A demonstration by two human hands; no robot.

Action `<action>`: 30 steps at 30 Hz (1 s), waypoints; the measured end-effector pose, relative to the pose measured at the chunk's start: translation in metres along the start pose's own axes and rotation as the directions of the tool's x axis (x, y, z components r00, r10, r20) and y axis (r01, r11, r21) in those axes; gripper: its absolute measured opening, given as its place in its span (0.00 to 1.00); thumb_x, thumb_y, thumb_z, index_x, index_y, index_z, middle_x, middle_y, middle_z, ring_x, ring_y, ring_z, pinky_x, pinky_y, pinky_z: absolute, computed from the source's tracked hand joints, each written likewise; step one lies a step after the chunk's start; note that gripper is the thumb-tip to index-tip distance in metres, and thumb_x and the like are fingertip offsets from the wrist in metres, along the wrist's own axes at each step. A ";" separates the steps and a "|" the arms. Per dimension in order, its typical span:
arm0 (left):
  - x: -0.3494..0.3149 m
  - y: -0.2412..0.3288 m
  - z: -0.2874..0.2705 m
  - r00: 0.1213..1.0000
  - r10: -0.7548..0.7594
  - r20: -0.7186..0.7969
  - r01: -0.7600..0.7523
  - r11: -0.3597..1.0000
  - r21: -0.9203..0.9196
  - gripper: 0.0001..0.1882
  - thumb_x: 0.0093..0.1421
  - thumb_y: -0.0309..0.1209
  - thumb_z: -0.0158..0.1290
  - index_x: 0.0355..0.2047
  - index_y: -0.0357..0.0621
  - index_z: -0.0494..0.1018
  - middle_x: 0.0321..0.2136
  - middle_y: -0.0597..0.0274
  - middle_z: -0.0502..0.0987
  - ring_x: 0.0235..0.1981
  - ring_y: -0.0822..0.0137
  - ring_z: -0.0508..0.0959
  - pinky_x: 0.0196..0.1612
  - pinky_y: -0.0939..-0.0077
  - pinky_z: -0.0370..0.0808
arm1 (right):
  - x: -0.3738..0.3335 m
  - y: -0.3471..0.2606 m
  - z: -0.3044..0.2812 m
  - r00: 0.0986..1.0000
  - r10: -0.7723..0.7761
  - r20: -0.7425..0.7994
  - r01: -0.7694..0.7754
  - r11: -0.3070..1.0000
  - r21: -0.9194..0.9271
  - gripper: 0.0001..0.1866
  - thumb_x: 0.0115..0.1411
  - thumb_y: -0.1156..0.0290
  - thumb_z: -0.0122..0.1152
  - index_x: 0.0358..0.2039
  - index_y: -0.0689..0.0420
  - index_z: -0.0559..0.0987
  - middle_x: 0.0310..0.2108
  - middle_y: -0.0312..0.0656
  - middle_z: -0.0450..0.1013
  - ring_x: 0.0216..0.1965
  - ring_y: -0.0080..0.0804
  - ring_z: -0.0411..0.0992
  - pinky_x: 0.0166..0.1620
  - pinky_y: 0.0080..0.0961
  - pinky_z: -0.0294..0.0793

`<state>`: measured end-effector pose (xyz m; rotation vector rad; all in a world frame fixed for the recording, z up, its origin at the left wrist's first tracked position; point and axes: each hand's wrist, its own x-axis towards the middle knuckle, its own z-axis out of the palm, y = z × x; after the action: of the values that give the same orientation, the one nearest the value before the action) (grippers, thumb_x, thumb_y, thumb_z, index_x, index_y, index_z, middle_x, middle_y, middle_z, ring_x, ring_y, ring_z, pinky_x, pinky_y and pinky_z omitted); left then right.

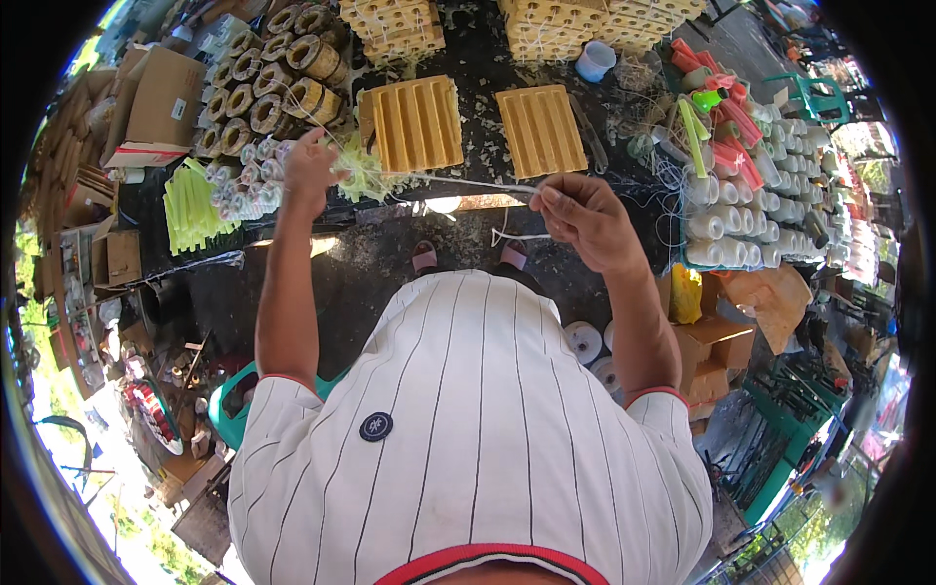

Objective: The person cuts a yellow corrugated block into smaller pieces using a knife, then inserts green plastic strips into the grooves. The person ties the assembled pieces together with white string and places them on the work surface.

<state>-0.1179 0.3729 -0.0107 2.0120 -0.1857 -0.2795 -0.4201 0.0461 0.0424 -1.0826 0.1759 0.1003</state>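
Observation:
A thin white string [448,180] stretches between my two hands above the front edge of the dark work table [478,117]. My left hand [310,175] is closed on it at the left, beside a heap of pale green shreds [359,168]. A thinner strand rises from this hand toward the far left. My right hand [585,219] pinches the string between thumb and fingers, and a loose tail hangs below it. Beyond the string lie two yellow grooved slabs, a left one [417,125] and a right one [541,132]; a dark knife-like tool [588,135] rests beside the right one.
Hollow brown tubes [263,78] and light green strips [193,207] crowd the table's left. At the right stand many white cylinders [741,219], with red pieces [736,132] behind. Stacked yellow slabs [556,29] and a pale cup [596,60] sit at the back. A green chair [234,400] is left of me.

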 end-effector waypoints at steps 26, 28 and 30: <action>-0.053 0.067 0.132 0.467 0.598 0.652 -0.027 0.746 -0.665 0.11 0.77 0.29 0.49 0.50 0.41 0.81 0.27 0.67 0.77 0.26 0.77 0.68 0.29 0.81 0.64 | 0.086 -0.214 0.118 0.887 -0.462 -0.017 0.323 0.644 -0.693 0.14 0.74 0.69 0.58 0.50 0.67 0.82 0.23 0.33 0.71 0.19 0.15 0.61 0.22 0.13 0.64; -0.055 0.062 0.136 0.392 0.634 0.667 0.007 0.722 -0.691 0.12 0.78 0.29 0.48 0.50 0.42 0.81 0.28 0.68 0.77 0.25 0.78 0.68 0.29 0.81 0.64 | 0.096 -0.226 0.116 0.897 -0.442 -0.005 0.333 0.682 -0.651 0.15 0.75 0.68 0.56 0.51 0.67 0.81 0.23 0.31 0.69 0.19 0.14 0.60 0.22 0.13 0.62; -0.056 0.055 0.138 0.445 0.544 0.712 0.025 0.787 -0.617 0.12 0.78 0.30 0.47 0.51 0.44 0.81 0.27 0.70 0.76 0.22 0.79 0.66 0.26 0.81 0.63 | 0.107 -0.236 0.114 0.898 -0.440 -0.024 0.321 0.691 -0.648 0.15 0.76 0.68 0.54 0.51 0.68 0.80 0.23 0.31 0.68 0.19 0.14 0.58 0.22 0.12 0.61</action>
<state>-0.2109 0.2439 -0.0137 1.0363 -0.9761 -1.0324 -0.2650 0.0360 0.2788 -1.7925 0.0681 -0.3492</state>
